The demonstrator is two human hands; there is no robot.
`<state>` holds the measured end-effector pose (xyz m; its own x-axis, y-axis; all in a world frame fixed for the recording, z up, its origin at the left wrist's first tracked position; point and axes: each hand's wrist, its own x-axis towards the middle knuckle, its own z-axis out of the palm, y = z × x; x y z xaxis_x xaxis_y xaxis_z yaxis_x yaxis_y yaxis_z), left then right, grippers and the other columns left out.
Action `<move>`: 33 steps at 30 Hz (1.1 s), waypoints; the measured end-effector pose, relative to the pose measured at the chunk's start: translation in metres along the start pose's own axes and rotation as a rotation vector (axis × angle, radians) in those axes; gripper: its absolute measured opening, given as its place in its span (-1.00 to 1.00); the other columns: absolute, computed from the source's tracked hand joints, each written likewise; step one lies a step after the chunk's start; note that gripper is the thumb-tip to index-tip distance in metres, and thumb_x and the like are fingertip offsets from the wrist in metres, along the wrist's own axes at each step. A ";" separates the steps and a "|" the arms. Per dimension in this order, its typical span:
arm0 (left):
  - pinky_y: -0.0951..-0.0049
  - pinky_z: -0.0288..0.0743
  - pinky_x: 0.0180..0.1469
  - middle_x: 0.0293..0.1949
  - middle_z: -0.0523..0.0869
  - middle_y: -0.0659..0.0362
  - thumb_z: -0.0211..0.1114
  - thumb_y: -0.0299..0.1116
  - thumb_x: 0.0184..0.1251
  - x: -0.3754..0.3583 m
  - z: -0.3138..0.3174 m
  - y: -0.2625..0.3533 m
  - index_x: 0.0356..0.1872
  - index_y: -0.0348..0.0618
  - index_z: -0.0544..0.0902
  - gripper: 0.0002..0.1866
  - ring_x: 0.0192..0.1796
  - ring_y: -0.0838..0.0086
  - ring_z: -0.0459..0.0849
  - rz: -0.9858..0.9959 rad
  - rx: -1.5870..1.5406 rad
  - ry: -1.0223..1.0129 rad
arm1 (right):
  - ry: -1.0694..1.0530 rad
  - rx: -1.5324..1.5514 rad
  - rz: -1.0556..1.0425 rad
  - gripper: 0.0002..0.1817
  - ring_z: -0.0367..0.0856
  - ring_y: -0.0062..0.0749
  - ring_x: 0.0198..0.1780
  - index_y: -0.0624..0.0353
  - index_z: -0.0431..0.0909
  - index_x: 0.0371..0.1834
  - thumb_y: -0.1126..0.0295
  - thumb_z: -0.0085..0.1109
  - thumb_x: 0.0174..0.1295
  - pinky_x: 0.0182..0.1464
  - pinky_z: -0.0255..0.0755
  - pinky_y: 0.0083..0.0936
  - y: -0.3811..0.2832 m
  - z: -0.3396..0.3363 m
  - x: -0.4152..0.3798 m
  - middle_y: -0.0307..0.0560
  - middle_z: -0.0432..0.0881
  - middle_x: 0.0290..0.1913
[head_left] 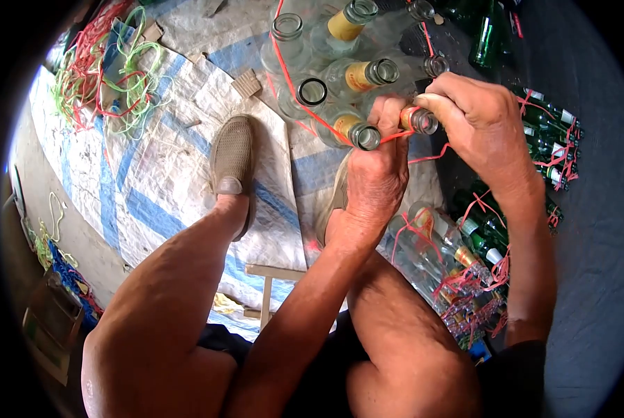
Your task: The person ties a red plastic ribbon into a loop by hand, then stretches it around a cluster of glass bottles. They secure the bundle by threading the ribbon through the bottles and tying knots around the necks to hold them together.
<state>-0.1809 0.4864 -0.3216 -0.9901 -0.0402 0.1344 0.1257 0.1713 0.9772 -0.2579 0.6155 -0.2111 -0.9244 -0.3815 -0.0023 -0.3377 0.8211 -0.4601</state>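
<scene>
Clear glass bottles stand together at the top centre, some with yellow labels on their necks. A red plastic string runs down across them to my hands. My left hand is closed on the string between two bottle necks. My right hand is closed at the neck of one bottle with a red and yellow label; its thumb and forefinger are pressed together beside the mouth, and what they pinch is hidden. A loose string end trails below that neck.
Tied clear bottles and green bottles lie at the right. Green bottles are at the top right. Tangled red and green string lies at the upper left on a white and blue sheet. A wooden stool is between my legs.
</scene>
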 end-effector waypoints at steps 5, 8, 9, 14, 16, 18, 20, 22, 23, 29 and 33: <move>0.26 0.58 0.03 -0.03 0.65 -0.12 0.20 -0.60 0.57 -0.002 0.000 -0.001 0.27 -0.32 0.51 -0.68 -0.04 0.03 0.69 -0.003 0.007 0.013 | 0.228 0.175 0.295 -0.85 0.58 -0.19 -0.53 0.25 0.63 -0.31 0.43 0.35 0.39 -0.43 0.44 -0.31 -0.009 0.029 -0.027 0.08 0.59 -0.51; 0.26 0.59 0.07 0.05 0.67 -0.16 0.21 -0.55 0.58 -0.004 -0.001 -0.005 0.32 -0.32 0.49 -0.65 0.01 0.03 0.70 0.004 0.016 -0.015 | 0.360 0.286 0.411 -0.82 0.41 -0.51 -0.56 0.27 0.61 -0.29 0.41 0.29 0.48 -0.47 0.38 -0.42 -0.009 0.054 -0.043 -0.04 0.49 -0.57; 0.20 0.59 -0.02 0.01 0.65 -0.14 0.22 -0.58 0.55 -0.003 0.000 -0.005 0.31 -0.29 0.49 -0.63 -0.03 -0.03 0.70 0.020 0.035 0.011 | 0.363 0.339 0.494 -0.82 0.42 -0.52 -0.54 0.27 0.61 -0.27 0.39 0.26 0.50 -0.46 0.38 -0.42 -0.013 0.058 -0.046 -0.05 0.50 -0.55; 0.09 0.60 -0.16 -0.02 0.64 -0.11 0.23 -0.63 0.49 -0.003 0.005 -0.006 0.32 -0.25 0.48 -0.58 -0.07 -0.12 0.71 0.082 0.058 0.074 | 0.417 0.427 0.581 -0.79 0.44 -0.52 -0.47 0.25 0.59 -0.18 0.32 0.18 0.57 -0.41 0.39 -0.40 -0.019 0.076 -0.060 -0.08 0.51 -0.47; 0.07 0.60 -0.15 0.01 0.65 -0.13 0.23 -0.61 0.51 -0.002 0.002 -0.002 0.33 -0.26 0.48 -0.58 -0.05 -0.12 0.72 0.039 0.039 0.035 | 0.389 0.500 0.659 -0.77 0.44 -0.51 -0.46 0.24 0.59 -0.17 0.29 0.16 0.59 -0.40 0.39 -0.39 -0.023 0.077 -0.065 -0.09 0.50 -0.47; 0.07 0.61 -0.11 0.06 0.66 -0.16 0.23 -0.58 0.52 -0.004 0.001 -0.001 0.35 -0.29 0.47 -0.58 0.00 -0.14 0.72 0.011 0.036 0.008 | 0.404 0.530 0.654 -0.75 0.43 -0.52 -0.47 0.25 0.58 -0.18 0.28 0.16 0.59 -0.41 0.38 -0.39 -0.024 0.084 -0.071 -0.13 0.49 -0.48; 0.06 0.64 -0.03 0.13 0.66 -0.20 0.23 -0.55 0.54 -0.007 0.000 -0.003 0.37 -0.34 0.46 -0.57 0.08 -0.19 0.72 0.006 0.051 -0.003 | 0.419 0.597 0.658 -0.75 0.42 -0.52 -0.47 0.26 0.57 -0.18 0.28 0.17 0.59 -0.41 0.38 -0.39 -0.029 0.087 -0.075 -0.14 0.49 -0.48; 0.06 0.64 0.09 0.22 0.62 -0.27 0.23 -0.54 0.55 -0.011 -0.004 -0.002 0.40 -0.40 0.43 -0.54 0.18 -0.24 0.68 0.031 0.140 -0.041 | 0.446 0.599 0.617 -0.80 0.41 -0.51 -0.46 0.27 0.57 -0.17 0.35 0.15 0.59 -0.40 0.37 -0.41 -0.031 0.096 -0.082 -0.14 0.50 -0.48; 0.06 0.64 0.15 0.26 0.61 -0.30 0.23 -0.53 0.55 -0.012 -0.004 -0.001 0.41 -0.43 0.42 -0.52 0.23 -0.27 0.66 0.047 0.183 -0.063 | 0.456 0.574 0.597 -0.81 0.41 -0.51 -0.46 0.27 0.57 -0.17 0.36 0.15 0.59 -0.40 0.37 -0.42 -0.029 0.102 -0.085 -0.14 0.51 -0.48; 0.17 0.52 0.32 0.32 0.61 -0.22 0.12 -0.57 0.60 -0.036 -0.007 0.009 0.44 -0.39 0.45 -0.56 0.25 -0.04 0.68 -0.034 0.147 0.037 | 0.465 0.601 0.582 -0.87 0.41 -0.48 -0.44 0.25 0.57 -0.11 0.41 0.14 0.58 -0.37 0.39 -0.41 -0.031 0.112 -0.103 -0.11 0.54 -0.44; 0.17 0.58 0.19 0.16 0.68 -0.18 0.18 -0.55 0.55 -0.047 -0.010 0.023 0.24 -0.41 0.58 -0.68 0.13 -0.01 0.70 -0.151 0.076 0.034 | 0.469 0.582 0.572 -0.87 0.43 -0.46 -0.42 0.25 0.57 -0.12 0.41 0.14 0.57 -0.35 0.42 -0.42 -0.035 0.121 -0.117 -0.10 0.54 -0.43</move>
<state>-0.1305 0.4823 -0.3038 -0.9945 -0.1041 -0.0062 -0.0307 0.2351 0.9715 -0.1164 0.5795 -0.3020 -0.9422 0.3286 -0.0654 0.2144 0.4415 -0.8713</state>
